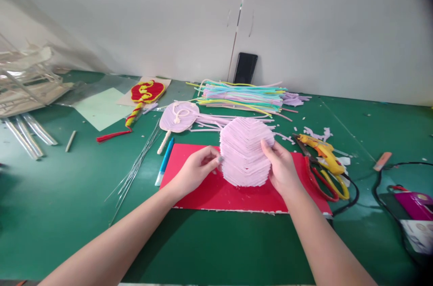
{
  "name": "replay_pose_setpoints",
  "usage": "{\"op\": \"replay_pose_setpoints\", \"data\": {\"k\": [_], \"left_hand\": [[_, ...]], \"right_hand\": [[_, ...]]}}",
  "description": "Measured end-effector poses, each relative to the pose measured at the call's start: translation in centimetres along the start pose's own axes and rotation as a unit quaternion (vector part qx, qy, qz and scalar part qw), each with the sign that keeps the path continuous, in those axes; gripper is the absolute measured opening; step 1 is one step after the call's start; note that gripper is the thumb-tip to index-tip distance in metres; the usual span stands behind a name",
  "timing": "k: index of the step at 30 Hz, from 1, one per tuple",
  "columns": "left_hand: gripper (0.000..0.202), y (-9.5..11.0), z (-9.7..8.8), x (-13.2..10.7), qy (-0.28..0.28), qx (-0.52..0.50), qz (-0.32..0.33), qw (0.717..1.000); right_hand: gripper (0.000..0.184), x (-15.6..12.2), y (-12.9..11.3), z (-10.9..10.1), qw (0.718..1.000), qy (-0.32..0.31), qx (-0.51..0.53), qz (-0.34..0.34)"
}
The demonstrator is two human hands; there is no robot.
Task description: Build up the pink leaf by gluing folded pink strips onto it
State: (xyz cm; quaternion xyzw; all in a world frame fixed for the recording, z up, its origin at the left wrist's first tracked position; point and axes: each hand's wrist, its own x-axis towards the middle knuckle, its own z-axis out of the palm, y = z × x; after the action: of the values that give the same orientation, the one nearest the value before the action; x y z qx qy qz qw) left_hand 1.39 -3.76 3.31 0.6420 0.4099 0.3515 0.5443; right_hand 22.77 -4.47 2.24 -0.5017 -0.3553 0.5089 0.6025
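Where the lilac piece [246, 155] is being held: centre of the frame, over the red board [203, 198], with chevron rows being shown on its face.
Right hand [280, 164]: the piece is being pinched at its right edge, the thumb being laid on the front and the fingers being tucked behind.
Left hand [199, 168]: thumb and fingertips are being held close together at the left edge; whether the edge is being pinched cannot be told.
Coloured stems [241, 96]: a bundle is lying at upper centre, and a black phone [246, 68] is being propped behind it.
Lilac fan [179, 117]: is lying left of upper centre, near a red-and-yellow fan [148, 92].
Blue pen [165, 162]: is lying beside the board's left edge.
Scissors [325, 184]: are lying right of centre, beside a yellow glue gun [324, 154].
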Motion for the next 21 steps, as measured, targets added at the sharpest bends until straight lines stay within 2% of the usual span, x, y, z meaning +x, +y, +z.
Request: {"op": "replay_pose_setpoints", "data": {"k": [21], "left_hand": [[0.021, 0.14, -0.19, -0.01, 0.017, 0.019, 0.012, 1.000]], "right_hand": [[0.037, -0.03, 0.00, 0.10, 1.000, -0.011, 0.009, 0.005]]}}
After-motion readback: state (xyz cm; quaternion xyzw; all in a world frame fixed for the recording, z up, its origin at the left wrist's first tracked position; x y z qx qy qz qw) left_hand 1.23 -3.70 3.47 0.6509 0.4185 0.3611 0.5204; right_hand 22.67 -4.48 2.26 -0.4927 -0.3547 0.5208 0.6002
